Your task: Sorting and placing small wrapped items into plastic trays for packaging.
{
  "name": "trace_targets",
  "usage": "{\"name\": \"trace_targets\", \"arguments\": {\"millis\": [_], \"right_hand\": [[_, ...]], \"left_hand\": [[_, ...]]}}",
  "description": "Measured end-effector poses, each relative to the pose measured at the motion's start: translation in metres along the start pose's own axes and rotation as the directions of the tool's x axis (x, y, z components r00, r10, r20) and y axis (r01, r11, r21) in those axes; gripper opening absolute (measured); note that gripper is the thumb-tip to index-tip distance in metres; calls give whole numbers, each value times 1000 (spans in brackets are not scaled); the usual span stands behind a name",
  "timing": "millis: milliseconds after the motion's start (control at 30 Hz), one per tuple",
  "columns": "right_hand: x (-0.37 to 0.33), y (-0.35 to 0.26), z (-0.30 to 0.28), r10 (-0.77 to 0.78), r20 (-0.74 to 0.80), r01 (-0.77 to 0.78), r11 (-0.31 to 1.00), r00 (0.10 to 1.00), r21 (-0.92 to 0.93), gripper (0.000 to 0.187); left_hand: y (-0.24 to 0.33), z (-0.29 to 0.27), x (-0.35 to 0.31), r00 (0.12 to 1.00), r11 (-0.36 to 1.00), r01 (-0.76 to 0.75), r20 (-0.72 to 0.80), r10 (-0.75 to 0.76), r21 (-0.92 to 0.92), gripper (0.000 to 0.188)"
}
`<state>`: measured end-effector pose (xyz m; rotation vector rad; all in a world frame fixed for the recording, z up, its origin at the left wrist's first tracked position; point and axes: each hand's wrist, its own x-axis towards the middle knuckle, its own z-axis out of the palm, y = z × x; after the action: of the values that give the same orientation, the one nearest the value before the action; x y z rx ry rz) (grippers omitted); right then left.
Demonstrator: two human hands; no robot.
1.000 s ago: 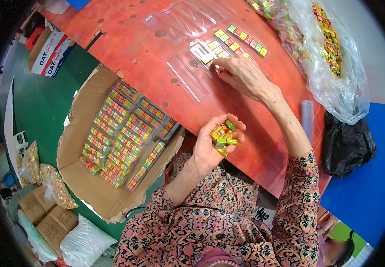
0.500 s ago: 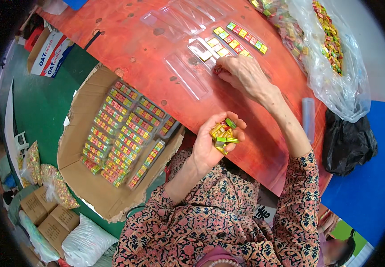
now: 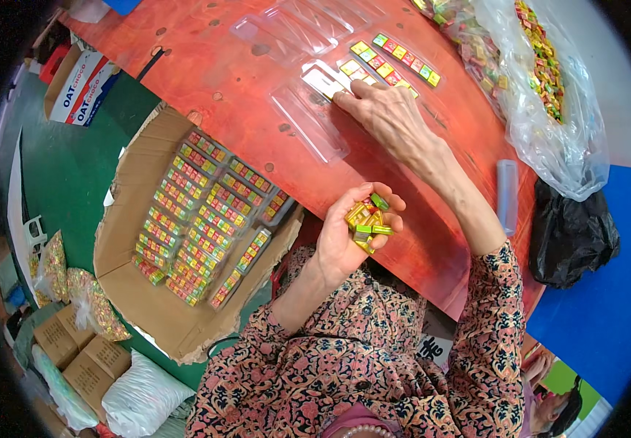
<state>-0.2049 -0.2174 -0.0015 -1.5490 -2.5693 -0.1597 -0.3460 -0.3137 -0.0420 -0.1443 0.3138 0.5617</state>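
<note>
My left hand (image 3: 334, 241) is held palm up, its fingers curled round several small wrapped candies (image 3: 365, 225) in gold, yellow and green. My right hand (image 3: 397, 120) reaches over the red table, fingers bent down onto a clear plastic tray (image 3: 317, 82) that is partly filled. Its fingertips hide whatever lies between them. Just beyond lie two narrow trays filled with a row of candies, a middle strip (image 3: 382, 68) and a far strip (image 3: 407, 60). An unfilled clear tray (image 3: 310, 125) rests to the left of my right hand.
More clear trays (image 3: 297, 31) lie at the table's far side. An opened plastic bag of candies (image 3: 549, 87) sits at the far right, above a black bag (image 3: 571, 233). A clear tube (image 3: 506, 197) lies nearby. At left, a cardboard box (image 3: 122, 255) holds filled packs (image 3: 202, 233).
My right hand has shifted slightly, its fingertips moving from the tray's near side onto the tray. The dark reddish piece at its fingertips no longer shows. My left hand stays put.
</note>
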Motion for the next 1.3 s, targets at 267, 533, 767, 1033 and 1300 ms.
{"name": "trace_targets", "arguments": {"millis": [267, 533, 767, 1033, 1300], "right_hand": [[-11, 3, 7, 183, -69, -164, 963, 981, 212, 9], [-18, 5, 15, 216, -94, -187, 951, 972, 247, 11], [-45, 4, -38, 254, 454, -509, 227, 854, 830, 15], [-74, -18, -51, 137, 341, -352, 602, 930, 717, 17], [-65, -9, -58, 123, 475, -481, 413, 871, 773, 17]], "left_hand": [[1, 0, -2, 1000, 1000, 0, 21, 0, -5, 27], [0, -4, 1, 998, 999, 12, 63, -10, -30, 30], [5, 3, 0, 999, 1000, 29, 22, -29, 3, 35], [-2, 4, 4, 997, 1000, 21, -76, -19, 23, 29], [0, -2, 1, 1000, 1000, 2, 17, -2, -6, 36]]}}
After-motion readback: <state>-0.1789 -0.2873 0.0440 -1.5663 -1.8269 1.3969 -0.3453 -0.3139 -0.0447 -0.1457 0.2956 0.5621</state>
